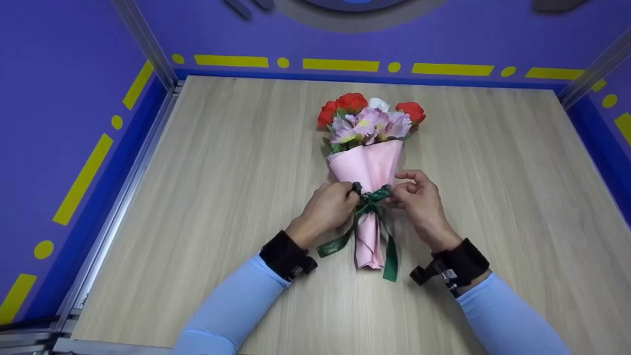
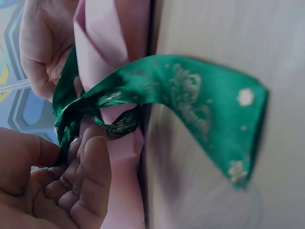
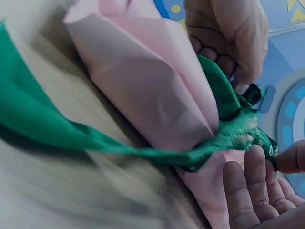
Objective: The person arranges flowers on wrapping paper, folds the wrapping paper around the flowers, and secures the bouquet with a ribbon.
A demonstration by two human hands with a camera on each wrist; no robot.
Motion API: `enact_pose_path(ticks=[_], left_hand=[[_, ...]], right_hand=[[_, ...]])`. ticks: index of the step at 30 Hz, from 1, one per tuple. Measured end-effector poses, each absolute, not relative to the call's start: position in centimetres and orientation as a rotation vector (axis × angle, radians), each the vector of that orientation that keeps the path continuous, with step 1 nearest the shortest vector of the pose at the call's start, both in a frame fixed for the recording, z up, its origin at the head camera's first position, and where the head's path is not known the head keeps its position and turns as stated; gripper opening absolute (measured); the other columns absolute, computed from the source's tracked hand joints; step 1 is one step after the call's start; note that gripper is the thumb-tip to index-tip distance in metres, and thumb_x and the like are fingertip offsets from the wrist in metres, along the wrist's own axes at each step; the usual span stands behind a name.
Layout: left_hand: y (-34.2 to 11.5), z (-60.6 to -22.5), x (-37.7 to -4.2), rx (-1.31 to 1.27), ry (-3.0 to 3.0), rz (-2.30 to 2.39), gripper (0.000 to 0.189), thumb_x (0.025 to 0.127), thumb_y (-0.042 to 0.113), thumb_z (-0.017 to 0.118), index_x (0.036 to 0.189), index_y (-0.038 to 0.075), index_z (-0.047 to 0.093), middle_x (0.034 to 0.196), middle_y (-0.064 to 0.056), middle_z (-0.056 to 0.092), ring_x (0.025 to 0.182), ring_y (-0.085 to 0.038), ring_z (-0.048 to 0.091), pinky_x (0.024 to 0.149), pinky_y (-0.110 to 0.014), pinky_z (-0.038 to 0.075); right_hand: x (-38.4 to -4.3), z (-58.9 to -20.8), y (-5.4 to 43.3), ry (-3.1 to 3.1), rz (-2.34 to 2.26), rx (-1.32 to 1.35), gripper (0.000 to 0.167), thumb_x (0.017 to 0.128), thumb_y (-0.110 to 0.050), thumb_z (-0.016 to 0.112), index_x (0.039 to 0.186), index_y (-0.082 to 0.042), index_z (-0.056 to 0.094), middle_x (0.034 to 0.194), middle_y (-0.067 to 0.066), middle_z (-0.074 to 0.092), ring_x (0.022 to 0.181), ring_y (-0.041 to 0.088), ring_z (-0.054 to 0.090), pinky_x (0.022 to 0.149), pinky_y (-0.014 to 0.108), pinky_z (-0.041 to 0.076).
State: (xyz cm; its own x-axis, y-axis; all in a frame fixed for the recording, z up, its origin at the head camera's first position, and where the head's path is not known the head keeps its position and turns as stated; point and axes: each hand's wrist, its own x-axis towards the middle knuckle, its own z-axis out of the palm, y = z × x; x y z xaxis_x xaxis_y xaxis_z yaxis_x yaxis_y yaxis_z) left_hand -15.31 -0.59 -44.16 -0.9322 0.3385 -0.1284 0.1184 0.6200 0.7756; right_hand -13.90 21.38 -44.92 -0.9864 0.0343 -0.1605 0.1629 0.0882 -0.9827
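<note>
A bouquet in pink wrapping paper (image 1: 347, 165) lies on the table, its red, white and lilac flowers (image 1: 367, 123) pointing away from me. Around its narrow waist runs a dark green ribbon (image 1: 373, 195), tied at the front in what looks like a bow, with two tails hanging toward me. My left hand (image 1: 329, 207) pinches the ribbon's left loop between thumb and fingers. On the other side my right hand (image 1: 419, 202) pinches the right loop, its index finger raised. In the left wrist view, pale floral prints show on a ribbon tail (image 2: 205, 95).
The wood-grain table (image 1: 222, 172) stretches around the bouquet on every side. Blue panels with yellow marks (image 1: 340, 65) stand along the back and both sides, joined by metal posts (image 1: 148, 42). Black straps with small cameras (image 1: 285, 256) circle both wrists.
</note>
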Motion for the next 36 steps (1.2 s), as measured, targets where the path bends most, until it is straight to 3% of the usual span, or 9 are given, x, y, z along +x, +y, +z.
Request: enact_pose_path(ticks=[4, 7, 10, 14, 17, 20, 24, 30, 36], left_hand=[[-1.0, -43.9, -15.5, 0.431, 2.707, 1.076, 0.028, 0.104, 0.024, 0.055, 0.077, 0.016, 0.061, 0.078, 0.002, 0.062, 0.073, -0.016, 0.060, 0.069, -0.031, 0.052], [-1.2, -43.8, -15.7, 0.420, 2.672, 1.097, 0.029, 0.102, 0.025, 0.057, 0.074, 0.017, 0.060, 0.074, 0.003, 0.060, 0.070, -0.017, 0.058, 0.064, -0.029, 0.047], [-1.3, -43.9, -15.8, 0.413, 2.627, 1.138, 0.030, 0.101, 0.025, 0.058, 0.073, 0.019, 0.058, 0.072, 0.005, 0.056, 0.069, -0.015, 0.057, 0.061, -0.026, 0.043], [-1.3, -44.0, -15.9, 0.438, 2.581, 1.191, 0.032, 0.103, 0.026, 0.059, 0.073, 0.020, 0.059, 0.071, 0.007, 0.056, 0.070, -0.013, 0.059, 0.064, -0.025, 0.044], [-1.2, -44.1, -16.0, 0.459, 2.550, 1.220, 0.033, 0.106, 0.028, 0.059, 0.074, 0.019, 0.062, 0.069, 0.008, 0.057, 0.070, -0.013, 0.060, 0.065, -0.025, 0.047], [-1.2, -44.2, -16.0, 0.494, 2.555, 1.197, 0.035, 0.107, 0.029, 0.060, 0.073, 0.019, 0.061, 0.070, 0.007, 0.056, 0.071, -0.014, 0.059, 0.066, -0.025, 0.047], [-1.7, -44.1, -15.9, 0.532, 2.560, 1.136, 0.036, 0.107, 0.026, 0.058, 0.073, 0.015, 0.065, 0.071, 0.007, 0.059, 0.072, -0.013, 0.058, 0.066, -0.024, 0.044], [-2.1, -44.0, -16.1, 0.522, 2.536, 1.107, 0.033, 0.107, 0.025, 0.060, 0.087, 0.005, 0.078, 0.077, 0.004, 0.070, 0.073, -0.010, 0.059, 0.069, -0.024, 0.045], [-2.1, -44.2, -16.2, 0.523, 2.504, 1.179, 0.041, 0.111, 0.036, 0.055, 0.084, 0.008, 0.069, 0.076, 0.005, 0.061, 0.071, -0.012, 0.056, 0.066, -0.025, 0.044]], right_hand=[[-14.0, -44.4, 22.5, 2.501, -1.783, 0.072, 0.032, 0.095, 0.003, 0.059, 0.127, 0.004, 0.062, 0.080, 0.006, 0.069, 0.068, 0.012, 0.068, 0.065, 0.023, 0.055], [-14.1, -44.1, 23.2, 2.597, -1.670, 0.032, 0.029, 0.093, 0.002, 0.060, 0.122, 0.002, 0.067, 0.081, 0.009, 0.069, 0.067, 0.011, 0.065, 0.058, 0.022, 0.045], [-14.2, -44.0, 23.3, 2.490, -1.744, 0.033, 0.028, 0.095, 0.003, 0.057, 0.121, 0.007, 0.065, 0.080, 0.009, 0.068, 0.066, 0.012, 0.063, 0.060, 0.023, 0.049], [-14.1, -44.1, 23.1, 2.321, -1.847, 0.066, 0.024, 0.105, -0.011, 0.061, 0.120, 0.009, 0.065, 0.082, 0.005, 0.070, 0.069, 0.012, 0.065, 0.066, 0.026, 0.057], [-13.7, -44.2, 23.1, 2.312, -1.846, 0.057, 0.029, 0.104, -0.019, 0.070, 0.118, 0.006, 0.068, 0.088, 0.005, 0.071, 0.072, 0.012, 0.065, 0.066, 0.026, 0.058], [-13.6, -44.2, 23.2, 2.348, -1.811, 0.050, 0.027, 0.101, -0.016, 0.074, 0.115, 0.006, 0.071, 0.088, 0.004, 0.071, 0.073, 0.012, 0.065, 0.066, 0.026, 0.058], [-13.6, -44.4, 23.8, 2.402, -1.752, 0.109, 0.021, 0.101, -0.012, 0.073, 0.109, 0.008, 0.072, 0.082, 0.005, 0.070, 0.068, 0.009, 0.063, 0.063, 0.024, 0.056], [-13.7, -44.8, 24.7, 2.448, -1.682, 0.167, 0.021, 0.101, -0.013, 0.072, 0.106, 0.007, 0.072, 0.080, 0.009, 0.068, 0.066, 0.010, 0.061, 0.059, 0.023, 0.052], [-13.8, -45.3, 24.4, 2.403, -1.743, 0.192, 0.027, 0.103, -0.019, 0.071, 0.114, 0.006, 0.069, 0.085, 0.009, 0.071, 0.067, 0.012, 0.066, 0.060, 0.026, 0.057]])
